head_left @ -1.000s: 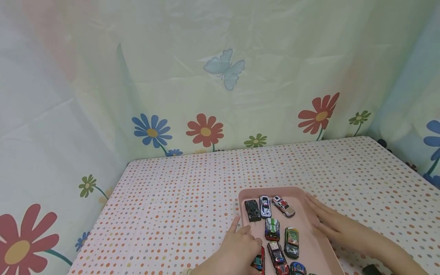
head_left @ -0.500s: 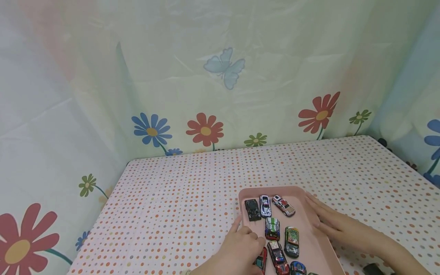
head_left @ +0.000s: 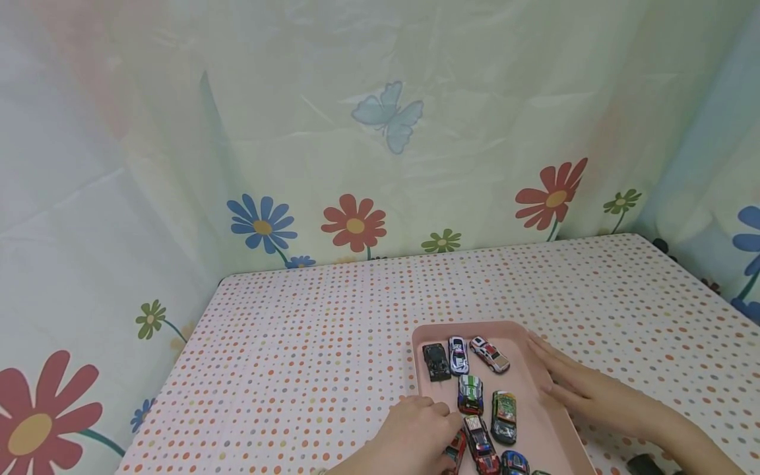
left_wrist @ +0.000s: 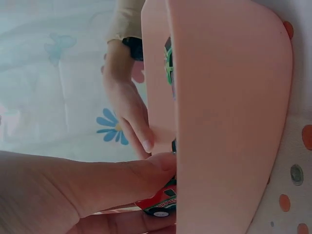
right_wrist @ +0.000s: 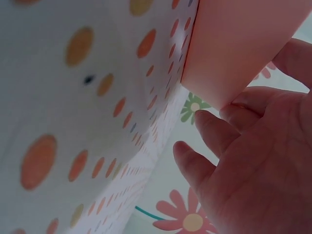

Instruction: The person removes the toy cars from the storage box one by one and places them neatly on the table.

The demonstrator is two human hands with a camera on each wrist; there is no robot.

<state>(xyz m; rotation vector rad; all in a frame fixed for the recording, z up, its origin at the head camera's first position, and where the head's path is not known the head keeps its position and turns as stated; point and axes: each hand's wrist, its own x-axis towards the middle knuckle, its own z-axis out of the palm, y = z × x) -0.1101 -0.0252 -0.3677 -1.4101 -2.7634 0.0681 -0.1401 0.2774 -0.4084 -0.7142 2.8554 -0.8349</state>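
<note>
A pink tray (head_left: 537,425) with several small toy cars lies on the dotted tabletop. My left hand (head_left: 412,432) reaches over its left wall. A red toy car (left_wrist: 163,201) is pinched between that hand's thumb and fingers, as the left wrist view shows; the tray wall hides part of it. Just right of it lies a white-roofed car with a red end (head_left: 482,445). My right hand (head_left: 584,389) rests against the tray's right wall, its fingers fairly straight and touching the rim in the right wrist view.
In the tray's far part lie a black car (head_left: 436,362), a white-and-purple car (head_left: 458,356) and a white-and-red car (head_left: 490,355). Nearer are a green-and-white car (head_left: 470,394) and a green-orange car (head_left: 504,418). A dark object (head_left: 644,465) sits at the lower right.
The left hand's index finger, earlier stretched along the tray's left wall, has curled in. The left hand and the red car have shifted slightly right. The right hand stays put.
</note>
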